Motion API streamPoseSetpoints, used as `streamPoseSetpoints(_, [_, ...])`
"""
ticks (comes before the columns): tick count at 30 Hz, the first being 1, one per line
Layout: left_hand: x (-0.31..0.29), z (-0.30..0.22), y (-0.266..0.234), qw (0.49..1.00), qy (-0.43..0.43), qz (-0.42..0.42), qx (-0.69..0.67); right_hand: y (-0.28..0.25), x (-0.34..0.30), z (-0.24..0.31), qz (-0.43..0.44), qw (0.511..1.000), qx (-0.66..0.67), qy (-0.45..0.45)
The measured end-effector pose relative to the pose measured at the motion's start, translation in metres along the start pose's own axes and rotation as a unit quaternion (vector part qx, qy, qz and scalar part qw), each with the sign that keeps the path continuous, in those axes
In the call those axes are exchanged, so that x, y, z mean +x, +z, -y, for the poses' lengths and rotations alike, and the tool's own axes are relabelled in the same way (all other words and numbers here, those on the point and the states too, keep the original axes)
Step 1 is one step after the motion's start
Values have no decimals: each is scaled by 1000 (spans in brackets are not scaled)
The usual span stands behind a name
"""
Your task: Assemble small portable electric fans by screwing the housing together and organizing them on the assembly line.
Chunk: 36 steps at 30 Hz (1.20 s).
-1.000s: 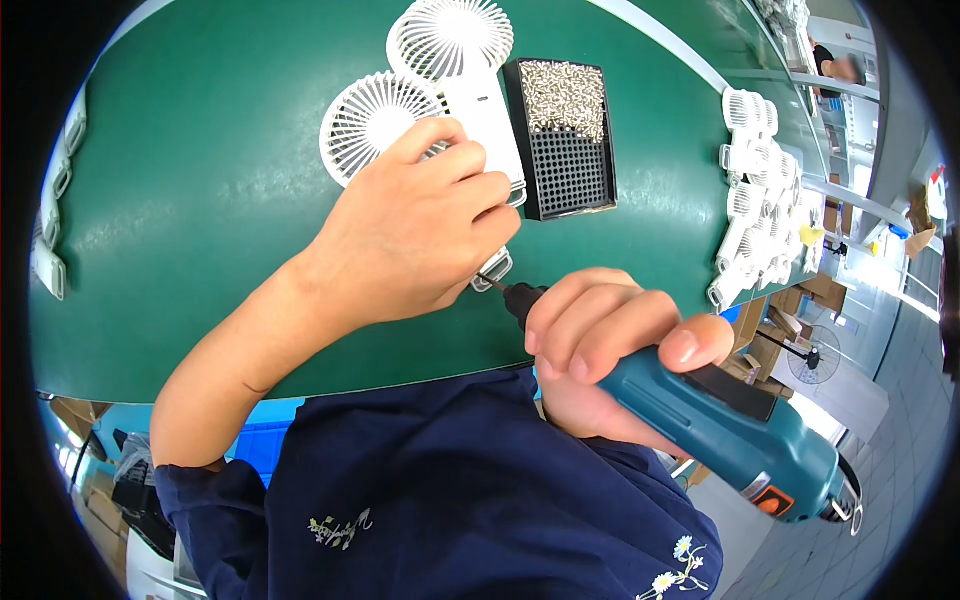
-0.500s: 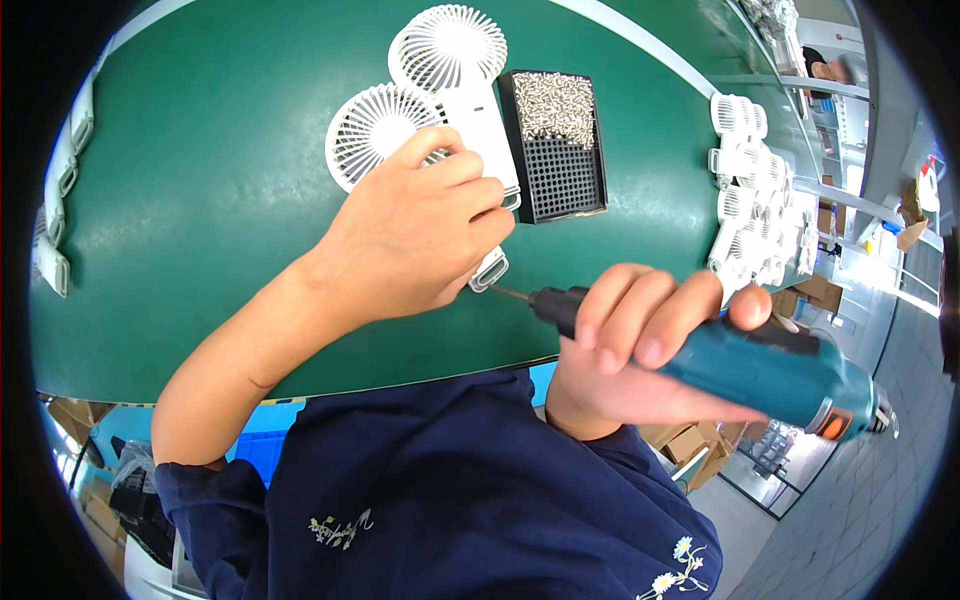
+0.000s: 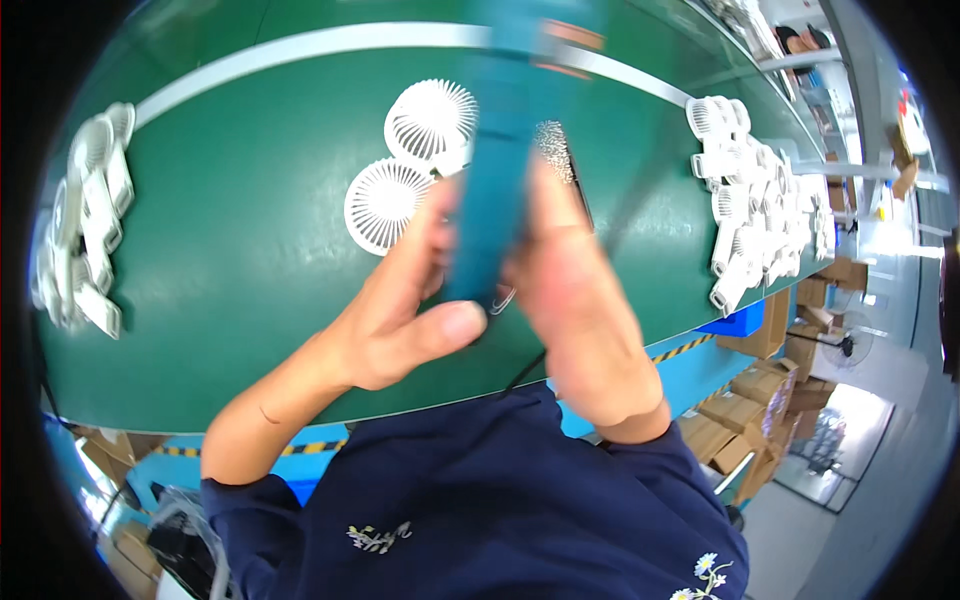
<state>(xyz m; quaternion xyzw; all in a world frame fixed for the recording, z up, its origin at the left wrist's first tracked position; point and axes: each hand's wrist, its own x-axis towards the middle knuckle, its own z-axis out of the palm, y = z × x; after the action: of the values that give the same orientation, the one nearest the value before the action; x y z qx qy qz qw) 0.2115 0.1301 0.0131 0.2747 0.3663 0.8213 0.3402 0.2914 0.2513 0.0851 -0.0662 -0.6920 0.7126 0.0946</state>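
Observation:
My right hand (image 3: pixel 580 310) grips a teal electric screwdriver (image 3: pixel 500 150), which stands upright and blurred over the middle of the green table (image 3: pixel 230 230). My left hand (image 3: pixel 390 320) lies right beside the tool with its thumb spread, covering and holding down the body of a white fan (image 3: pixel 385 205) whose round grille shows by my fingers. A small metal clip (image 3: pixel 502 300) shows between my hands. A second white fan (image 3: pixel 432 120) lies just behind the first. A black tray of screws (image 3: pixel 555 150) is mostly hidden behind the tool and my right hand.
A heap of white fan parts (image 3: pixel 760 200) lies at the table's right end, and another row of white parts (image 3: pixel 85 230) sits at its left end. Cardboard boxes (image 3: pixel 750 400) stand on the floor below the right edge. A white stripe (image 3: pixel 300 45) runs along the table's far side.
My right hand has swung the screwdriver from lying low at the right to upright over the fan, next to my left hand. The view has tilted, and my left hand's fingers have opened out.

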Motion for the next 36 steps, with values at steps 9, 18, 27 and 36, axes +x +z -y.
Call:
streamPoseSetpoints(9, [-7,-67,-111,997,5,-65,-52,-61,-6,17,103,984,57,133])
streamPoseSetpoints(18, [-21,-64,-157,987,3,-118,-112,3,9,-85,5,817,-571,-81])
streamPoseSetpoints(27, [-18,-61,-153,980,-33,-145,-130,21,40,-103,-63,814,-572,-77])
streamPoseSetpoints(36, [-18,-55,-149,977,-38,-167,-124,17,51,-94,-65,812,-580,-29])
